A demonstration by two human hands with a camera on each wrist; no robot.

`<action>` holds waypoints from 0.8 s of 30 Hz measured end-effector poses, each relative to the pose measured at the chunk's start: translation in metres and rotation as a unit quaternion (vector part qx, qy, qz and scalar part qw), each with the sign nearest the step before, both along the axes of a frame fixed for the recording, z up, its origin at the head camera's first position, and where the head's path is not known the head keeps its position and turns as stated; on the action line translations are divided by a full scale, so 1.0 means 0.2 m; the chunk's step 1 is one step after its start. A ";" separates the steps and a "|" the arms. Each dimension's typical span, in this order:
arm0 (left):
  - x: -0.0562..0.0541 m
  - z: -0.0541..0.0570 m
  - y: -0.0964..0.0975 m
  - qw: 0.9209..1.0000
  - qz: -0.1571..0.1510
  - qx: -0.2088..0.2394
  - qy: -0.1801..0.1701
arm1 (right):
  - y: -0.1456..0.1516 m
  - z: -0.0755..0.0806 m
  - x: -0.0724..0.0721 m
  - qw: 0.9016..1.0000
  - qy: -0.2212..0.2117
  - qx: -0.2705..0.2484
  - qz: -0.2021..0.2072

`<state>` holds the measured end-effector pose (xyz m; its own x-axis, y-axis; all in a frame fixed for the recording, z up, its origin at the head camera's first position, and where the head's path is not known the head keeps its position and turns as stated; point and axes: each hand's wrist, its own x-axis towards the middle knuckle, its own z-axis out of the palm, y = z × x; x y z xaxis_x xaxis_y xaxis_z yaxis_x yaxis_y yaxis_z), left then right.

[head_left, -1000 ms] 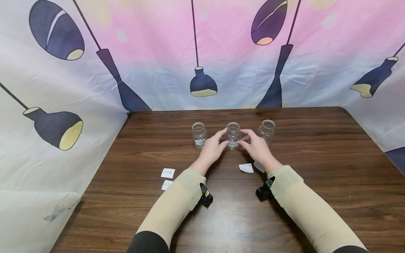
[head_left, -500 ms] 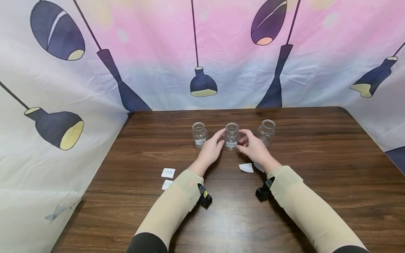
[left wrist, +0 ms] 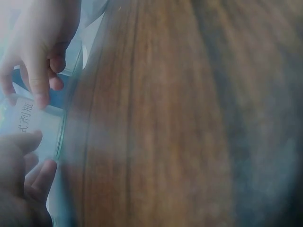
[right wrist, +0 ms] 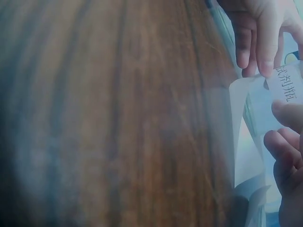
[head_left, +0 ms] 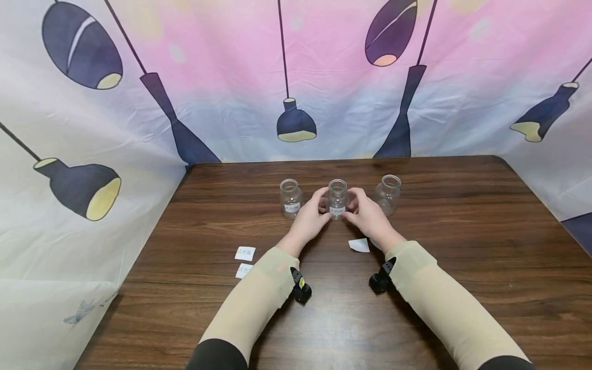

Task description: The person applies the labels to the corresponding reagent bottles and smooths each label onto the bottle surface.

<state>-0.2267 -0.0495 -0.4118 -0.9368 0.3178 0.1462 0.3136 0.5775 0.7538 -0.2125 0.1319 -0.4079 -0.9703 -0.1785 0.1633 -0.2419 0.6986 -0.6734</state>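
A clear glass jar (head_left: 337,191) stands upright in the middle of the row, with a white label (head_left: 337,210) bearing handwritten characters low on its front. From the left, my left hand (head_left: 309,217) holds the jar, thumb at the label's left end. My right hand (head_left: 369,217) grips the opposite side, its thumb near the label's right end. Both wrist views show the thumbs close to the written label (right wrist: 286,85), with other fingers reaching behind the glass. The jar's mouth is uncovered.
A labelled glass jar (head_left: 290,191) stands to the left, and an unlabelled jar (head_left: 387,191) to the right behind my hand. Two written labels (head_left: 245,253) lie front left on the wooden table (head_left: 462,216). A blank white paper piece (head_left: 359,245) lies near my right wrist.
The middle jar has shifted slightly left. Both thumbs left the label's front, the hands loosened around the jar, then the thumbs came back in at the label's ends.
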 end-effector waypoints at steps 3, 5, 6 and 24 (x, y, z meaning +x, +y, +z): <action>0.00 0.00 0.00 1.000 0.001 -0.003 0.000 | 0.00 0.00 0.00 1.000 0.006 0.001 0.002; 0.00 0.00 -0.01 1.000 0.001 -0.006 0.000 | 0.01 0.00 0.00 1.000 0.010 0.003 0.004; 0.00 0.00 -0.01 1.000 0.001 -0.007 -0.001 | 0.01 0.00 0.01 1.000 0.010 0.003 0.005; 0.01 -0.02 -0.02 1.000 -0.008 0.015 0.009 | 0.01 -0.02 0.00 1.000 0.010 -0.008 0.005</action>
